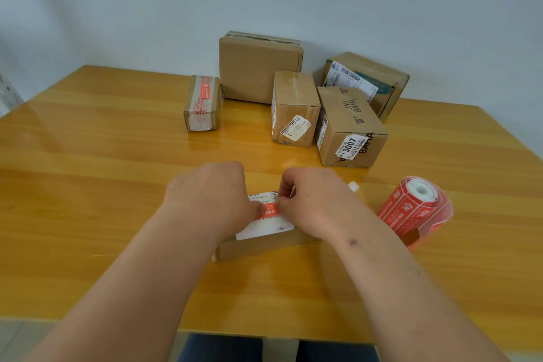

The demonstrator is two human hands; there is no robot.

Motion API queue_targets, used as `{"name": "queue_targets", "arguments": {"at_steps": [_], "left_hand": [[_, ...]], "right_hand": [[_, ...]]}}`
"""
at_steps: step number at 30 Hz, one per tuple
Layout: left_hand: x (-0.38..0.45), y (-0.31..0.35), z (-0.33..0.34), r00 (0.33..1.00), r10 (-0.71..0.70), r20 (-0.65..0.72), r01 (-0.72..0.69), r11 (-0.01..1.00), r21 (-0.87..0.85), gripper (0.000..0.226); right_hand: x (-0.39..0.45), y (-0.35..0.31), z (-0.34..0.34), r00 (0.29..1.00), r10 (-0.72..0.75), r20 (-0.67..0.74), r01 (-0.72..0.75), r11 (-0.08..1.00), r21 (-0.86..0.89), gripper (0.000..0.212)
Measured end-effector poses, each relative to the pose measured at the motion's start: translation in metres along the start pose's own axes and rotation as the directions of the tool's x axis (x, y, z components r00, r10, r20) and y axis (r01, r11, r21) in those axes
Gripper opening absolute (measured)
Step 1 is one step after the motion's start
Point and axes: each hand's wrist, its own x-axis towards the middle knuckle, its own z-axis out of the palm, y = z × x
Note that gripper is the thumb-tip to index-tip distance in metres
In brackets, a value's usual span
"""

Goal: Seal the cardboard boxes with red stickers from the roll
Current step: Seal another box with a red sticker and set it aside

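Glossy wooden table (88, 185) under both bare forearms; the left hand (208, 194) and right hand (311, 200) meet knuckles-up over a flat cardboard box (258, 247), each grip pinched narrow on a red sticker (269, 213) across its white label, the sticker roll (417, 209) lying just right of the right grip.

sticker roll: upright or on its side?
On its side. The sticker roll lies on the table right of the hands, its white core end facing up toward the camera, a loose strip trailing at its front.
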Motion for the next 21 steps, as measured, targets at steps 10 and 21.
{"name": "queue_targets", "arguments": {"at_steps": [10, 21], "left_hand": [[-0.001, -0.014, -0.001, 0.995, -0.036, 0.097, 0.05, 0.987, -0.155, 0.036], [-0.001, -0.024, 0.005, 0.999, -0.001, 0.032, 0.009, 0.966, -0.257, 0.008]], "right_hand": [[-0.001, 0.001, -0.003, 0.999, -0.01, -0.035, 0.008, 0.998, -0.062, 0.018], [-0.003, 0.014, -0.006, 0.994, 0.06, -0.087, -0.061, 0.998, -0.012, 0.028]]}}
